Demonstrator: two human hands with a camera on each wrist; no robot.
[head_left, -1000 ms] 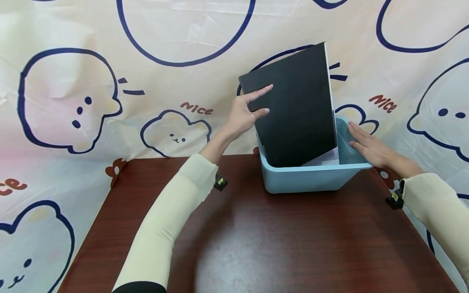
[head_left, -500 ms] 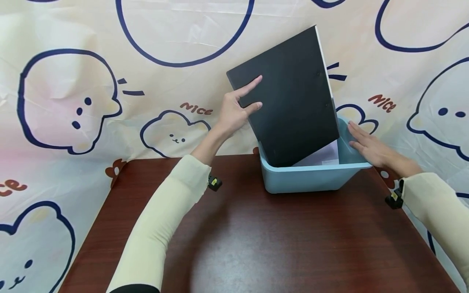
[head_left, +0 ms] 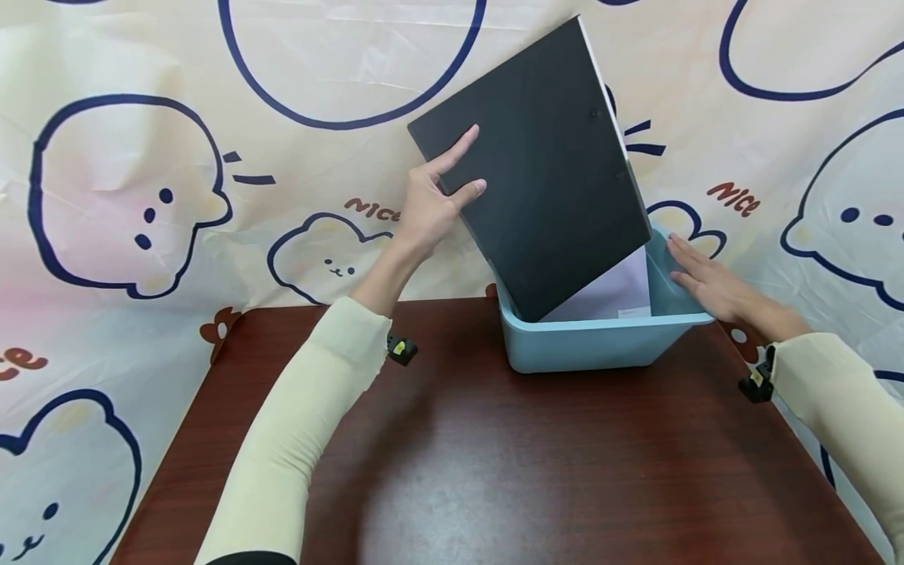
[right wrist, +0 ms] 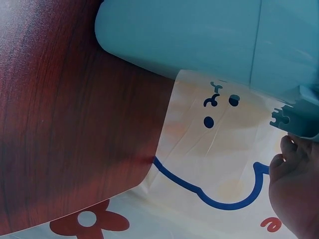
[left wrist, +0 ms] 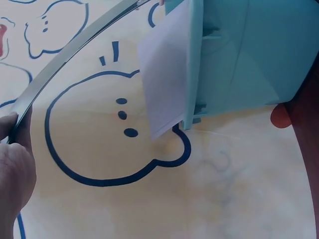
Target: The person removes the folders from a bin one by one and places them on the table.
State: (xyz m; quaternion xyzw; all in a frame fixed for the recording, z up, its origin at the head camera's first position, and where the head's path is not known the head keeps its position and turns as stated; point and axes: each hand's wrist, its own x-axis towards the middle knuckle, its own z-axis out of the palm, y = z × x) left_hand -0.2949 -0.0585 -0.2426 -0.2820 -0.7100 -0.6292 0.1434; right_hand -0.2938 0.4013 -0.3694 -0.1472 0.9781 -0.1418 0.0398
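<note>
My left hand point(head_left: 431, 208) grips a black folder point(head_left: 537, 173) by its left edge, thumb and index finger on the near face. In the left wrist view the folder point(left wrist: 60, 55) shows edge-on as a thin strip. Tilted, it rises from a light-blue plastic bin point(head_left: 579, 345), its lower corner still inside the rim. White paper point(head_left: 600, 294) leans in the bin behind it; the left wrist view shows this paper point(left wrist: 164, 74) sticking out past the rim. My right hand point(head_left: 723, 286) holds the bin's right rim, with some fingers point(right wrist: 289, 154) outside, under the rim.
The bin stands at the back of a dark brown wooden table point(head_left: 494, 455). Close behind the table hangs a cream cloth point(head_left: 339, 63) with blue cartoon outlines. Black wrist cameras point(head_left: 402, 350) sit at both cuffs.
My left hand has moved up and to the left with the folder, which now tilts more and stands higher out of the bin. More white paper shows. The right hand and bin stay put.
</note>
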